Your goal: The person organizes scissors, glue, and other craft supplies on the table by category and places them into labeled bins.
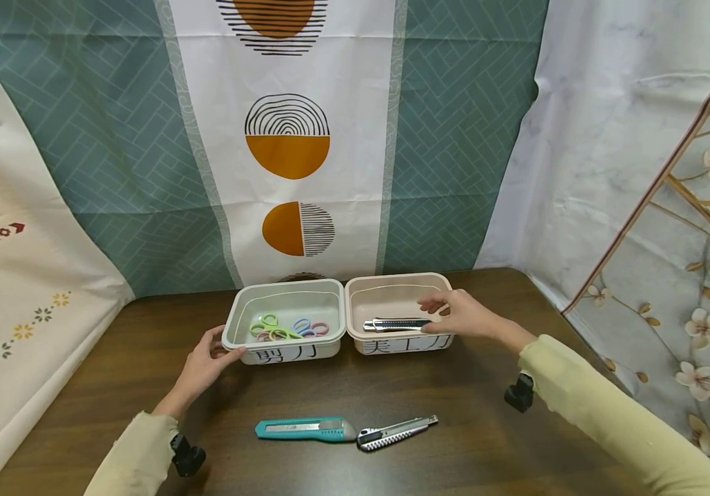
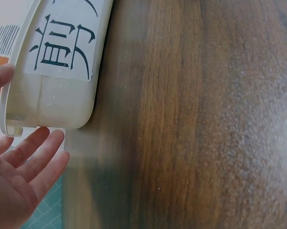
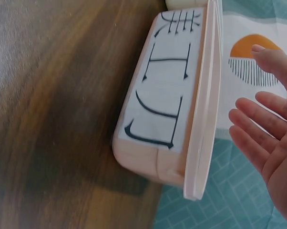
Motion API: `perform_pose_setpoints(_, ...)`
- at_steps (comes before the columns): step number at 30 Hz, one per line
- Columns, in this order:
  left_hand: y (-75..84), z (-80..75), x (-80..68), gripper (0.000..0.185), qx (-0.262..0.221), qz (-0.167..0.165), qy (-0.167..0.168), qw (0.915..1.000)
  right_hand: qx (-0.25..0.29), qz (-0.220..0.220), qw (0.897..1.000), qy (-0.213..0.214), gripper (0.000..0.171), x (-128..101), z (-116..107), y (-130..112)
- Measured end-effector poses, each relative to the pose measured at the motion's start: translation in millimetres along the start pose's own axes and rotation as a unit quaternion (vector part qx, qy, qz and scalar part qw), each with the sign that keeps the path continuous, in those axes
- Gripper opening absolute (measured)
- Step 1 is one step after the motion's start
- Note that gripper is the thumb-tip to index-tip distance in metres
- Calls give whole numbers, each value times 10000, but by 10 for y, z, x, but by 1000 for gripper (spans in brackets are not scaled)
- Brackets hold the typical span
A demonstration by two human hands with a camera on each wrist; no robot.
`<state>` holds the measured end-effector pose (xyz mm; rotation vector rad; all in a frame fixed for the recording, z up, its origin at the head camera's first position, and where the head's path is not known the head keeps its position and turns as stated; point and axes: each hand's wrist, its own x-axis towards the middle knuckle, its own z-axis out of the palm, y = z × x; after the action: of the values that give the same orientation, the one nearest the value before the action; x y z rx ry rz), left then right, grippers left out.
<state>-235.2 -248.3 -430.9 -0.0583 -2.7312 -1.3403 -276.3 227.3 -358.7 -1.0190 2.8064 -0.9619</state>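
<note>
My left hand (image 1: 204, 362) is at the left end of a pale green bin (image 1: 287, 287), its thumb at the front rim and its fairly straight fingers by the end wall. Several scissors with green, blue and pink handles (image 1: 270, 320) lie in that bin. Over the right side of the pink bin (image 1: 398, 279) is my right hand (image 1: 460, 313), fingers spread and nothing between them in the right wrist view. A dark box cutter (image 1: 395, 324) lies inside the pink bin, close to the thumb in the head view.
In front of the bins, a teal utility knife (image 1: 305, 429) and a silver box cutter (image 1: 397, 432) lie end to end on the brown wooden table (image 1: 491, 441). Both bins carry white labels with black characters. Patterned cloth (image 1: 454, 138) hangs behind the table.
</note>
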Motion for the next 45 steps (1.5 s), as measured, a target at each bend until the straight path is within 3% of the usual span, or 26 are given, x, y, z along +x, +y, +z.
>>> perform_pose_setpoints(9,20,7,-8,70,29,-46,17,10000,340,-458,9983,-137,46,-54,92,-179)
perform_pose_setpoints(15,26,14,-6,70,10,-19,30,10000,528,-381,9972,-361,48,-104,158,-251)
perform_pose_setpoints(36,30,3,-10,71,32,-79,16,10000,643,-945,9887,-973,51,-357,638,-427)
perform_pose_setpoints(45,38,0,-19,71,-51,-24,13,10000,415,-1317,9861,-927,48,-428,840,-429)
